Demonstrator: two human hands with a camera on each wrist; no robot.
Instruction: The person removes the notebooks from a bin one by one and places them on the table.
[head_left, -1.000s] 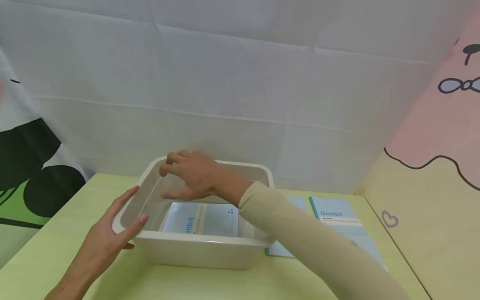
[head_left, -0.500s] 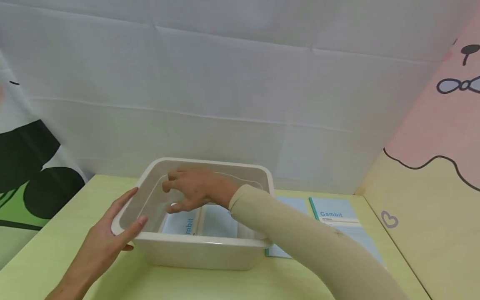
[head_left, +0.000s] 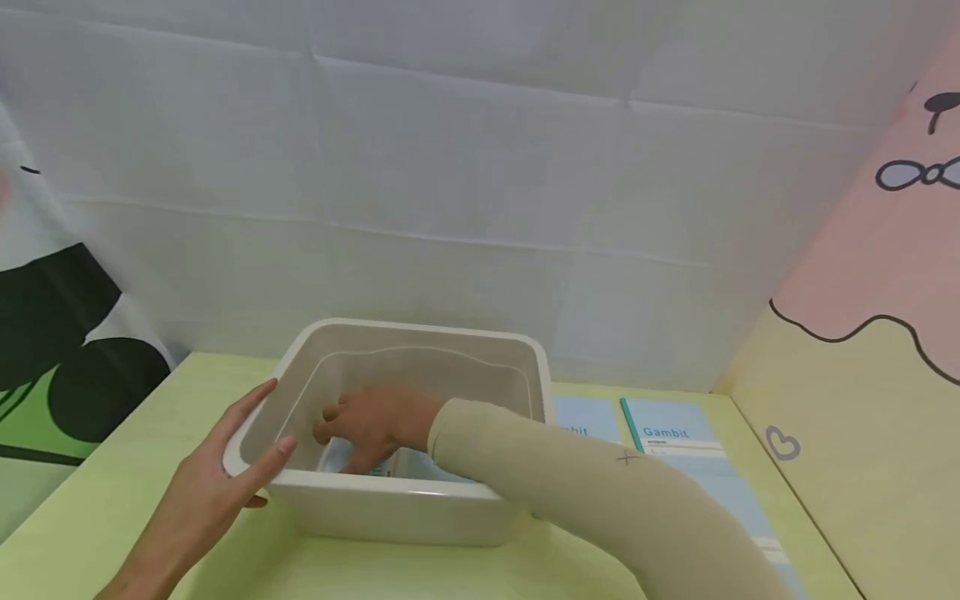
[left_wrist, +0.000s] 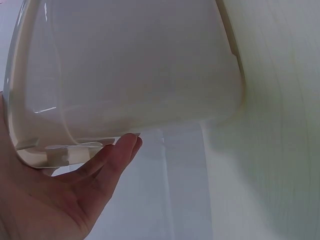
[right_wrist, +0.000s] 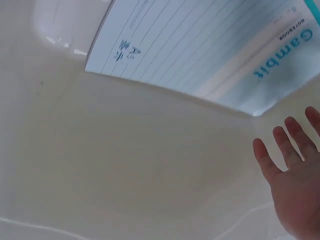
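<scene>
A pale rectangular plastic bin [head_left: 405,512] stands on the table. My left hand [head_left: 202,487] grips its left rim, thumb over the top edge and the other fingers outside. In the left wrist view, fingertips of that hand [left_wrist: 75,197] touch the bin's outer wall. Inside the bin lies a light blue Gambit notebook [right_wrist: 210,47], flat on the bottom. Over it reaches my right hand [head_left: 375,423], partly hiding it in the head view. The right wrist view has this hand [right_wrist: 297,185] with fingers spread beside the notebook, holding nothing.
Right of the bin, more light blue notebooks [head_left: 678,450] lie on the pale yellow table [head_left: 390,575], partly hidden by my right sleeve [head_left: 570,475]. A whitish sheet [head_left: 450,167] hangs behind the bin. A decorated panel [head_left: 847,417] borders the right side.
My right hand has moved down from rim height at the back into the bin, over the notebook. The left hand has kept its grip on the rim.
</scene>
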